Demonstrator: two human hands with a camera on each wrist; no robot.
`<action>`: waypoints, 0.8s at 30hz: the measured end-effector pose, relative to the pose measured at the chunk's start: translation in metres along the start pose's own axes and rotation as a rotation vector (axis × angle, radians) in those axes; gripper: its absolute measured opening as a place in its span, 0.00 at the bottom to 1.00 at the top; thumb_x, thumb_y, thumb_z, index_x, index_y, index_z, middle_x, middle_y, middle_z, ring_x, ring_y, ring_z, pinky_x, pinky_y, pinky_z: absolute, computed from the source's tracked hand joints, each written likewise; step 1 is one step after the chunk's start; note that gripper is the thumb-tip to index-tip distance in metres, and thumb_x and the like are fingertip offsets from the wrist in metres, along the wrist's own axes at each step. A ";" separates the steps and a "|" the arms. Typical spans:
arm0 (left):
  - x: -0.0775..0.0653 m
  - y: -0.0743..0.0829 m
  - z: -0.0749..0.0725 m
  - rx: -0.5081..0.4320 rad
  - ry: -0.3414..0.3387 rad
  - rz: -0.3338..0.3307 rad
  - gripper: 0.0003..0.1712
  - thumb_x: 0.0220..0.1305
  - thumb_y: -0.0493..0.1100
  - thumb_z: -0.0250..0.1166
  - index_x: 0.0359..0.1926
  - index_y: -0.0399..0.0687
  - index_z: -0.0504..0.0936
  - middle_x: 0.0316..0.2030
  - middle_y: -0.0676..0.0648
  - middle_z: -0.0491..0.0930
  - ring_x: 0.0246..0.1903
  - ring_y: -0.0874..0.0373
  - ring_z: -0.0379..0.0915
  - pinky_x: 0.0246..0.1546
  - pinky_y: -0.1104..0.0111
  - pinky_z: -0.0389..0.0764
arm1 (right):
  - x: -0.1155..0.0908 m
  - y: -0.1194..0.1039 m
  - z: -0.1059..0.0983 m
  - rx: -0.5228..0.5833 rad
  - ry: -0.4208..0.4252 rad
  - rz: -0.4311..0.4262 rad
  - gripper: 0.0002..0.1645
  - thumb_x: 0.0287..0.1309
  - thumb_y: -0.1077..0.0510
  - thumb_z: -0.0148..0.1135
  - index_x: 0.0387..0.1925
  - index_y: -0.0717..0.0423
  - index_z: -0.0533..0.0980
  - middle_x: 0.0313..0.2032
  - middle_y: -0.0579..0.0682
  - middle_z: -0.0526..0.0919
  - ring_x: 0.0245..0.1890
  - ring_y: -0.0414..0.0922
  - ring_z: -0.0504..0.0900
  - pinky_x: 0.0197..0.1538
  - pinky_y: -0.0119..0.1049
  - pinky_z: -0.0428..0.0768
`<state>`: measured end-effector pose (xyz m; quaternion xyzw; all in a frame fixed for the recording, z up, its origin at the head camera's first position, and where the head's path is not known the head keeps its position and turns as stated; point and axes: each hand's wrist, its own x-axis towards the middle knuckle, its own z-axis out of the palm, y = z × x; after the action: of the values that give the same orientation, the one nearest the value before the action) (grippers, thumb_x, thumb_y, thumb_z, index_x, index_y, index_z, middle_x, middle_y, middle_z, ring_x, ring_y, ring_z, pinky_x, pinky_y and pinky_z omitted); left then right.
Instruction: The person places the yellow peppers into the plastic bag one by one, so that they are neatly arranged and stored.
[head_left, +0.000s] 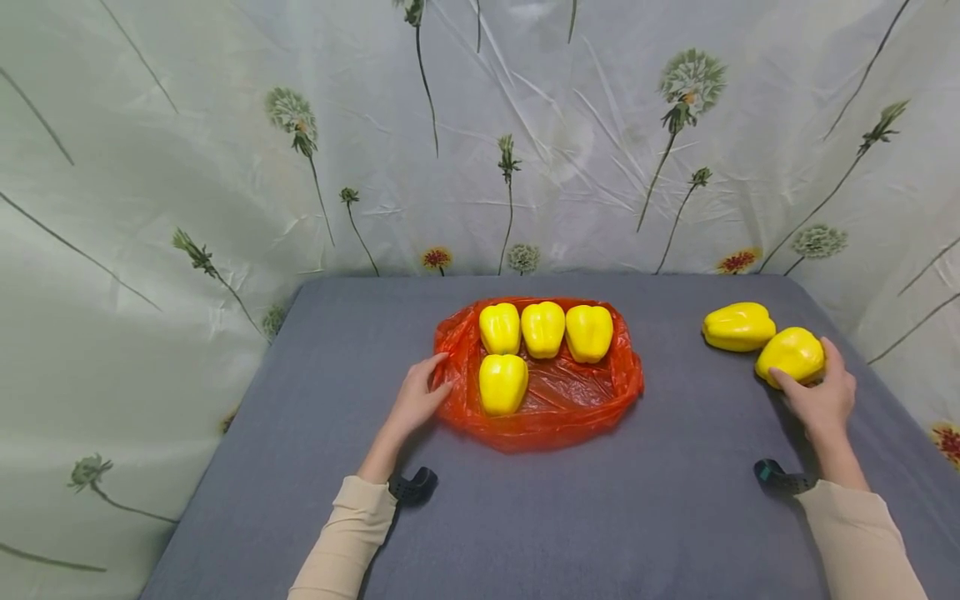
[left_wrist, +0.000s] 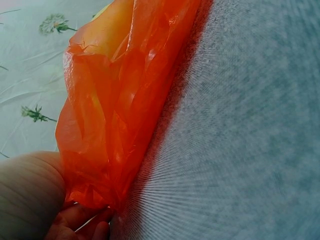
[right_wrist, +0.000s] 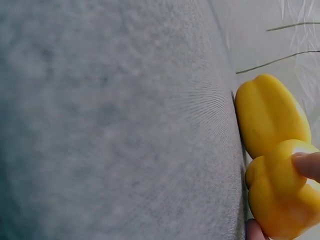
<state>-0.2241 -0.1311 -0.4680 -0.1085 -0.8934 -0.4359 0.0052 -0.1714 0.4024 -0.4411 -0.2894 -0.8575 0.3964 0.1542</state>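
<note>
A red plastic bag [head_left: 570,429] lies spread on the table with its mouth rolled wide. Inside it, three yellow bell peppers [head_left: 543,330] stand in a back row, and another bell pepper [head_left: 503,384] sits at the front left. My left hand [head_left: 417,395] pinches the bag's left side; in the left wrist view the thumb [left_wrist: 32,195] and fingers close around the bunched plastic. At the far right my right hand [head_left: 825,400] grips a bell pepper [head_left: 793,357] between thumb and fingers. Touching that one, a second loose bell pepper [head_left: 738,327] lies on its side.
The grey cloth-covered table [head_left: 315,500] extends around the bag, with its right edge close beyond my right hand. Behind and at both sides hangs a pale curtain [head_left: 480,208] printed with dandelions. Each wrist wears a dark band [head_left: 412,486].
</note>
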 end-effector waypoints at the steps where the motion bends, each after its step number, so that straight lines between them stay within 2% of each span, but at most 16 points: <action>1: 0.000 0.000 0.000 -0.003 -0.001 -0.003 0.31 0.61 0.41 0.60 0.65 0.41 0.66 0.63 0.36 0.68 0.63 0.40 0.60 0.64 0.47 0.64 | -0.001 0.000 0.000 -0.002 -0.001 0.005 0.47 0.58 0.54 0.55 0.73 0.50 0.42 0.70 0.67 0.46 0.68 0.64 0.48 0.69 0.61 0.50; 5: 0.000 0.001 0.000 -0.001 -0.001 -0.002 0.31 0.61 0.41 0.59 0.65 0.41 0.65 0.63 0.36 0.68 0.63 0.41 0.60 0.64 0.46 0.64 | -0.005 -0.003 -0.003 -0.006 -0.002 0.017 0.47 0.59 0.52 0.54 0.74 0.48 0.41 0.71 0.66 0.46 0.68 0.64 0.48 0.69 0.61 0.51; 13: 0.000 0.001 -0.001 -0.007 0.000 -0.003 0.31 0.61 0.41 0.59 0.65 0.41 0.66 0.63 0.37 0.68 0.63 0.41 0.60 0.65 0.47 0.63 | -0.013 -0.012 -0.007 0.041 0.030 -0.021 0.48 0.57 0.51 0.56 0.73 0.45 0.44 0.71 0.62 0.49 0.67 0.60 0.50 0.69 0.57 0.52; 16: 0.000 0.001 -0.001 -0.006 0.003 -0.001 0.31 0.61 0.41 0.59 0.65 0.41 0.66 0.63 0.36 0.68 0.63 0.40 0.60 0.65 0.47 0.63 | -0.015 -0.016 -0.008 0.034 0.041 -0.011 0.47 0.57 0.51 0.56 0.73 0.43 0.44 0.71 0.59 0.50 0.67 0.56 0.51 0.70 0.50 0.56; 18: -0.001 0.001 -0.001 -0.006 0.002 -0.003 0.31 0.61 0.41 0.59 0.65 0.41 0.66 0.63 0.36 0.68 0.63 0.40 0.60 0.65 0.47 0.63 | -0.016 -0.018 -0.008 0.026 0.047 -0.002 0.47 0.57 0.50 0.56 0.73 0.42 0.44 0.71 0.57 0.51 0.66 0.54 0.52 0.67 0.40 0.62; 21: -0.001 0.001 -0.001 -0.006 0.003 -0.003 0.31 0.61 0.40 0.59 0.65 0.40 0.66 0.63 0.36 0.68 0.63 0.40 0.60 0.65 0.47 0.63 | -0.017 -0.021 -0.009 0.019 0.058 -0.002 0.47 0.57 0.50 0.57 0.73 0.40 0.46 0.71 0.54 0.52 0.65 0.51 0.54 0.59 0.27 0.64; 24: -0.001 0.002 -0.001 -0.006 0.009 0.003 0.30 0.60 0.40 0.60 0.64 0.40 0.67 0.62 0.35 0.69 0.62 0.39 0.61 0.65 0.47 0.63 | -0.018 -0.024 -0.010 0.030 0.072 -0.019 0.47 0.55 0.50 0.59 0.72 0.37 0.48 0.70 0.53 0.54 0.56 0.38 0.61 0.49 0.18 0.63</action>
<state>-0.2229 -0.1310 -0.4663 -0.1081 -0.8919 -0.4389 0.0095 -0.1617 0.3846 -0.4169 -0.2929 -0.8480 0.3973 0.1930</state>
